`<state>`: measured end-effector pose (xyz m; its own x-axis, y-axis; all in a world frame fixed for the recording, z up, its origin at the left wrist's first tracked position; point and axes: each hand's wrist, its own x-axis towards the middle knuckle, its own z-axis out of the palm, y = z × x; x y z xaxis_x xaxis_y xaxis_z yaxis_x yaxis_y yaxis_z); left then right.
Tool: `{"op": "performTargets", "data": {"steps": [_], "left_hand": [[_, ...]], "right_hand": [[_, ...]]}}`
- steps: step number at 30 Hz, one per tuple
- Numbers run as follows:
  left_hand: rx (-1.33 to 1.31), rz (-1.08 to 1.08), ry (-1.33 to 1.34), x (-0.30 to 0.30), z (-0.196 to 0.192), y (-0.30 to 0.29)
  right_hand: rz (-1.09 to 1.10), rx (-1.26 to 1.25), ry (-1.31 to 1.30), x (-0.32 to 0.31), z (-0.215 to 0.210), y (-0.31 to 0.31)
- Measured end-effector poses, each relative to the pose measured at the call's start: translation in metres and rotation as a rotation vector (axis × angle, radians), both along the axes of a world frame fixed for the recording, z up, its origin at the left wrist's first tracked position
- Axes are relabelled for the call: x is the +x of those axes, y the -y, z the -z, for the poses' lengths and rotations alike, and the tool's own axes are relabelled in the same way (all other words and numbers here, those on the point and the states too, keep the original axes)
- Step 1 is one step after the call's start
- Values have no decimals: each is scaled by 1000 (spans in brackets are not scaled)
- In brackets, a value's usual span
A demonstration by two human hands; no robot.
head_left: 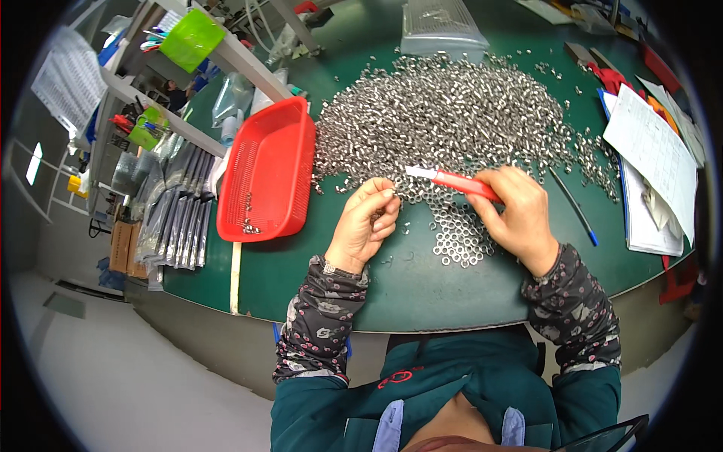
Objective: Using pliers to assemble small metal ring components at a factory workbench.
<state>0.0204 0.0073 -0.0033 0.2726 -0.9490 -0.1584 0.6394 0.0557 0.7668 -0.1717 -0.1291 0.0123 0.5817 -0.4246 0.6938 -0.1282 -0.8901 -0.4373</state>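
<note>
My right hand (pixel 520 215) grips a red-handled craft knife (pixel 459 183), its pale blade end pointing left. Just left of that tip, my left hand (pixel 365 222) is closed, thumb and forefinger pinched on a small metal ring (pixel 394 193) that is mostly covered by the fingers. Behind both hands spreads a large heap of small shiny metal rings (pixel 444 113). A flat patch of rings (pixel 461 237) lies in front of the heap, below the knife, many with their holes facing up.
Left of the heap stands a red plastic basket (pixel 263 173) with a few metal pieces in its near end. A blue pen (pixel 576 211) and papers on a clipboard (pixel 651 151) lie at the right. At the back sits a clear plastic tray (pixel 443 30). Bagged dark parts (pixel 177 203) are stacked far left.
</note>
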Motion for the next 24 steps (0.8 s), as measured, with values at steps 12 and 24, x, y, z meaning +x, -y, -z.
{"op": "performTargets", "data": {"steps": [12, 24], "left_hand": [[-78, -30, -158, 9, 6, 0], [-105, -22, -149, 10, 9, 1]], "right_hand": [[-47, 16, -49, 3, 2, -5], [-51, 27, -69, 2, 1, -6]]}}
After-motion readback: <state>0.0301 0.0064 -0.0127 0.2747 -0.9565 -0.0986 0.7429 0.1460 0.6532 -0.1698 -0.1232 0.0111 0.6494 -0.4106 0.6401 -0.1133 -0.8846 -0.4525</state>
